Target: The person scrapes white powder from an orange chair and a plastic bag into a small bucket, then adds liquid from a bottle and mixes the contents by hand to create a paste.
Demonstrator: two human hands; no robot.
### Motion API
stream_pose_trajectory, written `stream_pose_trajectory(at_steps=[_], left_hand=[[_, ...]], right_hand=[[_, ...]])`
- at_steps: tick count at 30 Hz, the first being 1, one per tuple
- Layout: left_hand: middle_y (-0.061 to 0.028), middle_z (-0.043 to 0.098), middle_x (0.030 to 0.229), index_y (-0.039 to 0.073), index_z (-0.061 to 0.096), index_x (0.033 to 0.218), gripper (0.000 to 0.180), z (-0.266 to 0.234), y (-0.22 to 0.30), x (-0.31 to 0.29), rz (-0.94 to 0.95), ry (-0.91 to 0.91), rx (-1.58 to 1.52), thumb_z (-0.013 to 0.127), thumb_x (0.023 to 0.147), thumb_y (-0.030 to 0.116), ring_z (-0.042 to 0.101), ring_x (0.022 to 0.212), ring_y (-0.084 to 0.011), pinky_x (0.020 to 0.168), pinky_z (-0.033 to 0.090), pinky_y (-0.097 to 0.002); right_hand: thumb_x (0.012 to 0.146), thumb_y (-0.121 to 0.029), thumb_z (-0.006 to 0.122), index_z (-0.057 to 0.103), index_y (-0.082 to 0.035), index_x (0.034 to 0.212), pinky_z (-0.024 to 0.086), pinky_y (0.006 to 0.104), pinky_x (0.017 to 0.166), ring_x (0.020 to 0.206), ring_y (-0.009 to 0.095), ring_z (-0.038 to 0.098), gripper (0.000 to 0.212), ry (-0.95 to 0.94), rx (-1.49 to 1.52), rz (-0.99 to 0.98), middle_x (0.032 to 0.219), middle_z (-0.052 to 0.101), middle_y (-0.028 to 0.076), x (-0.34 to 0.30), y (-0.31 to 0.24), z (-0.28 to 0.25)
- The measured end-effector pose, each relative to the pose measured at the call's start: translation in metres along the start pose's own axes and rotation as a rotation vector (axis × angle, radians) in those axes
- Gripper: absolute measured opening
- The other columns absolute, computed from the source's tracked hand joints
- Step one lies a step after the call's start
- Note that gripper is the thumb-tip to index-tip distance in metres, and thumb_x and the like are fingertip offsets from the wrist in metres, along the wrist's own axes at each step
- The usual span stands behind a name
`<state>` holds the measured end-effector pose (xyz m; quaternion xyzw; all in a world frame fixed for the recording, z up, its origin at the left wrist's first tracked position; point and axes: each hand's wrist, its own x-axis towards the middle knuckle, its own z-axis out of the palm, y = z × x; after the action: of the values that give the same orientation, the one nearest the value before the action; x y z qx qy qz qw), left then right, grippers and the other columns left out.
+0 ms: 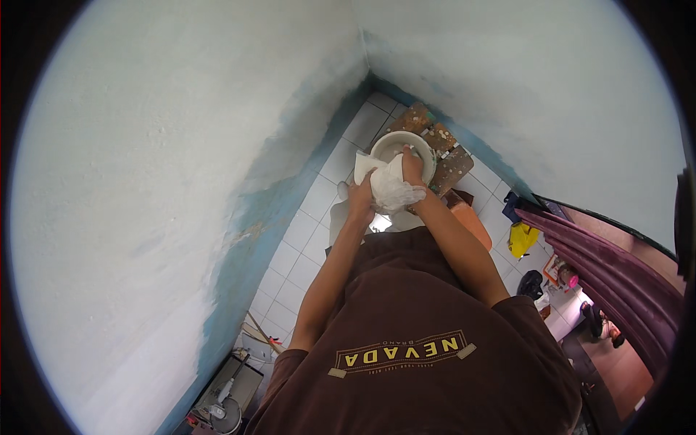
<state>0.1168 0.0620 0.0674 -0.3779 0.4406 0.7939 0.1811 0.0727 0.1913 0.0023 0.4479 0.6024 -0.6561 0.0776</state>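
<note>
A white plastic bag [388, 187], crumpled and partly see-through at its near end, is held between my two hands at the near rim of a round white bucket [429, 148]. My left hand [360, 197] is closed on the bag's left side. At its right side, my right hand [412, 167] is closed on the bag, with the fingers reaching over the bucket's opening. Some pale stuff shows inside the bucket, but the bag and my right hand hide much of it. The bucket stands on a wooden plank stool [451, 168] spotted with paint.
Two walls meet in a corner beyond the stool, white above patchy blue paint [272, 192]. An orange object [470, 223] is right of the stool. A yellow bag [522, 238] and a purple curtain [616, 261] are farther right. A fan [223, 413] sits at the lower left.
</note>
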Motion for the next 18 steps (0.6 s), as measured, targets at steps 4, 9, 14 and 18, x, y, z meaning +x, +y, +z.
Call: stream_pose_trajectory(at_steps=[4,9,14,18], left_hand=[[-0.0173,0.066,0.113,-0.007,0.053,0.125,0.043,-0.007,0.002,-0.002,0.008,0.041,0.026,0.069,0.091,0.014,0.068,0.098,-0.0276,0.081,0.059,-0.039],[-0.0167,0.066,0.114,-0.007,0.052,0.125,0.042,-0.012,0.006,-0.001,0.028,0.013,0.036,0.067,0.093,0.015,0.068,0.098,-0.0276,0.082,0.059,-0.0392],[-0.0179,0.066,0.114,-0.007,0.048,0.128,0.047,-0.008,0.0,0.003,0.023,0.006,0.036,0.069,0.091,0.013,0.069,0.098,-0.0282,0.082,0.059,-0.0397],[-0.018,0.065,0.115,-0.006,0.049,0.128,0.046,-0.01,0.003,-0.001,-0.003,0.022,0.009,0.069,0.09,0.012,0.069,0.099,-0.0283,0.082,0.059,-0.0398]], right_hand=[[0.096,-0.041,0.056,0.07,0.011,0.086,0.052,0.0444,0.074,0.08,0.036,0.071,0.055,-0.018,-0.061,-0.009,0.082,0.072,0.023,-0.011,-0.004,0.007],[0.096,-0.042,0.055,0.07,0.011,0.086,0.052,0.0448,0.075,0.081,0.036,0.072,0.056,-0.057,-0.068,0.031,0.082,0.072,0.024,-0.007,0.002,0.014],[0.096,-0.043,0.053,0.071,0.01,0.086,0.052,0.0445,0.076,0.081,0.037,0.071,0.057,-0.028,0.02,0.013,0.083,0.072,0.024,-0.005,0.003,0.007],[0.096,-0.043,0.053,0.071,0.008,0.085,0.052,0.0434,0.076,0.079,0.035,0.071,0.056,-0.03,0.012,0.032,0.081,0.072,0.021,-0.01,-0.002,0.01]])
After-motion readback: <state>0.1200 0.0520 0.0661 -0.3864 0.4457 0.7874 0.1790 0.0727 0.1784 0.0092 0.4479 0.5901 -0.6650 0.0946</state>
